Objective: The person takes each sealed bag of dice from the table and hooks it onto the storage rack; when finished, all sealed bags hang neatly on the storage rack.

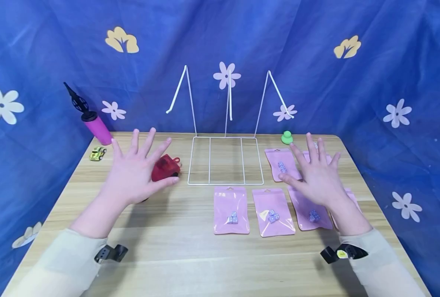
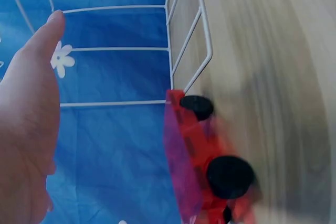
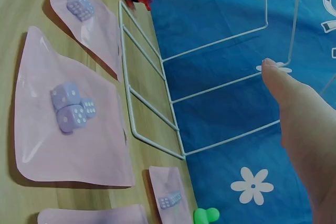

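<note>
Both hands hover over the table with fingers spread and nothing held. My left hand (image 1: 132, 173) is above the left side, its thumb overlapping a red toy car (image 1: 166, 167) in the head view. In the left wrist view the red car (image 2: 210, 166) shows black wheels. Over pink zip pouches on the right is my right hand (image 1: 318, 175), partly hiding several of them. Purple dice show through a pouch (image 1: 231, 202) and its neighbour (image 1: 275, 202). Between the hands stands a white wire rack (image 1: 225, 184) with three upright hooks. The right wrist view shows a pouch (image 3: 100, 150) close up.
A pink hand pump (image 1: 98, 128) with a black nozzle leans at the back left, with a small green toy car (image 1: 98, 154) in front. A green knobbed piece (image 1: 287, 137) sits at the back right. Blue flowered cloth (image 1: 145, 99) hangs behind the wooden table (image 1: 190, 255).
</note>
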Demonstrator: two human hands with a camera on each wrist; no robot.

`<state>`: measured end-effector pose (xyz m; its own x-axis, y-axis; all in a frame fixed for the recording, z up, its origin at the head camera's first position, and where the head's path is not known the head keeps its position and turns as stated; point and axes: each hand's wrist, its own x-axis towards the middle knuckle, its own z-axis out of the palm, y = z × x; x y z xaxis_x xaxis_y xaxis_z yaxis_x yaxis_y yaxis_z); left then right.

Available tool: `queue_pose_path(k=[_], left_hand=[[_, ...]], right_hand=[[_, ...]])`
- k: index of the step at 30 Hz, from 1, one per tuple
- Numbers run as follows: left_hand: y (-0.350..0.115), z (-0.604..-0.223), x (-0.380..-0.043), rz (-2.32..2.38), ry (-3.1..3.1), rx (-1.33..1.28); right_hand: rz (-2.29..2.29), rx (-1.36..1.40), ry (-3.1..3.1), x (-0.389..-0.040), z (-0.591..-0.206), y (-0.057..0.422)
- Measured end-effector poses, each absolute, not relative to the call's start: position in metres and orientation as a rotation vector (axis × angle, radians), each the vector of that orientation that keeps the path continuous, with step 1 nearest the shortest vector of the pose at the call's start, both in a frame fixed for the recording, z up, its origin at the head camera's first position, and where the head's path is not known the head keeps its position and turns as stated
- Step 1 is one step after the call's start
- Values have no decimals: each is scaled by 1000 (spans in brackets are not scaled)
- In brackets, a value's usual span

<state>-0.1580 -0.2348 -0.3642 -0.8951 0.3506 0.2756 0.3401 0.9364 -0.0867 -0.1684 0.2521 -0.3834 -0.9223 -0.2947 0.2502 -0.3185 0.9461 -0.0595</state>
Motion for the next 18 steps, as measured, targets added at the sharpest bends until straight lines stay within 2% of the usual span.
queue_pose_path(k=[13, 18], left_hand=[[-208, -384, -152, -195, -2679, -754], [-201, -395, -151, -287, -2696, -739]], right_hand=[[349, 556, -2783, -169, -386, 250], [627, 571, -2719, -174, -385, 249]])
